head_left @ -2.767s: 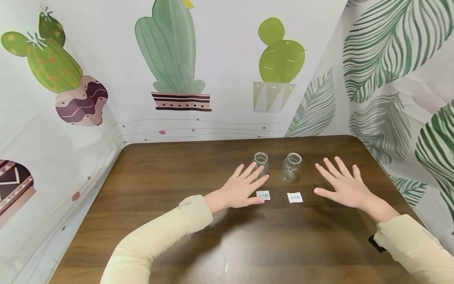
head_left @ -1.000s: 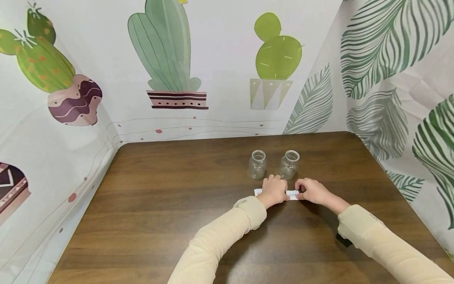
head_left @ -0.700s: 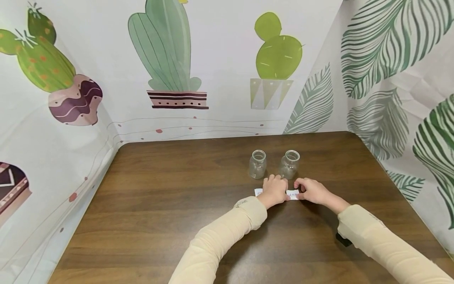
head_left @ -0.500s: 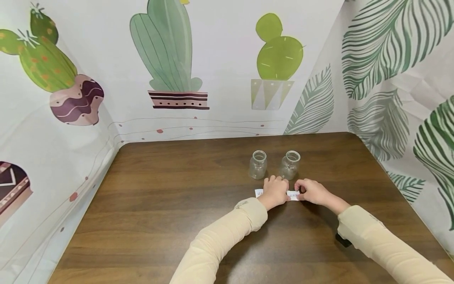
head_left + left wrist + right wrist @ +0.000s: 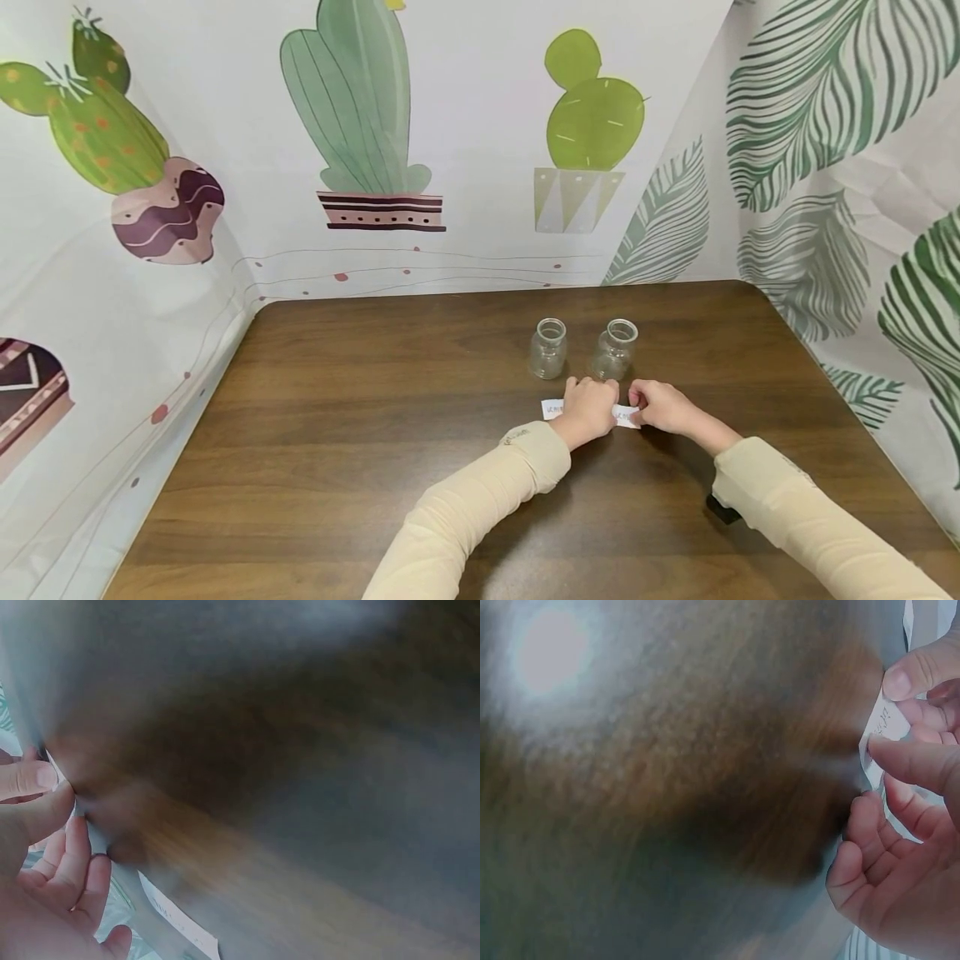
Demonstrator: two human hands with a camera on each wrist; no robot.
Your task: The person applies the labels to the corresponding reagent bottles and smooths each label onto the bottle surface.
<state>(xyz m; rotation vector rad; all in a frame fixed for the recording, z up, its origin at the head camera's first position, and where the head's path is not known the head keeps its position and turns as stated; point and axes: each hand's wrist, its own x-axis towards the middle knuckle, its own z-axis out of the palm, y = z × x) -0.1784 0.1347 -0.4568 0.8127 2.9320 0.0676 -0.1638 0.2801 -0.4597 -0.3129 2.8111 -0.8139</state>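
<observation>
"Both hands have come in since the earliest frame, where they were spread apart: left hand [image 5: 588, 410] and right hand [image 5: 667, 408] now meet at the right paper label [image 5: 626, 416]."

"How are they holding it?"

"Each pinches it with thumb and fingers, left hand at the left end, right hand at the right. I can't tell if it's wholly clear of the table [image 5: 375, 375]."

"And the other label?"

"The left paper label [image 5: 552, 408] lies on the table, partly hidden by the left hand."

"What's farther back?"

"Two upright, clear jars: the left glass jar [image 5: 548, 352] and, near it, the right glass jar [image 5: 614, 352], just beyond the hands."
</observation>
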